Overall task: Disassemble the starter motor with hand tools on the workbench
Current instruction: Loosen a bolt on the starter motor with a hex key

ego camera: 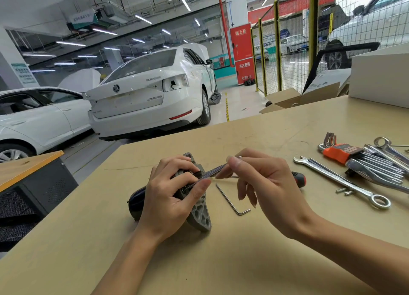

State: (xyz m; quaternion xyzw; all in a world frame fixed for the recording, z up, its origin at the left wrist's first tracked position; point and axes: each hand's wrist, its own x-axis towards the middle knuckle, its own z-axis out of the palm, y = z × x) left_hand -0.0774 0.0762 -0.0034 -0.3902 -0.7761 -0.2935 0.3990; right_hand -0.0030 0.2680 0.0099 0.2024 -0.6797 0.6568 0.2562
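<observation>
Tan fibreboard workbench top (221, 261) carries the job. Near its middle lies the starter motor (199, 215), a dark rounded body to the left with a grey cast-aluminium ribbed mounting flange to the right, the flange standing on edge on the board. Left hand (170, 193) wraps the motor from above, fingers curled round the housing where body meets flange, thumb laid along the flange face. Right hand (261, 184) pinches a thin steel rod-like tool (212, 172) between thumb and forefinger, remaining fingers loosely fanned downward; the tool runs down-left, its far end at the motor's nose under the left fingers. Exact tool type cannot be told. Just right of the flange lies a small L-shaped steel hex key (230, 200), flat on the board, apart from both hands. Behind the right hand, a screwdriver with red-and-black handle (298, 179), mostly hidden. Farther right: a long chrome combination wrench (340, 181), two small loose metal pins (344, 191) beside its shank, a set of hex keys in an orange holder (340, 153), and a fanned cluster of further chrome wrenches (380, 166). White box (380, 77) on the bench's far right corner. Beyond the bench, white sedan (150, 91) on the workshop floor.
</observation>
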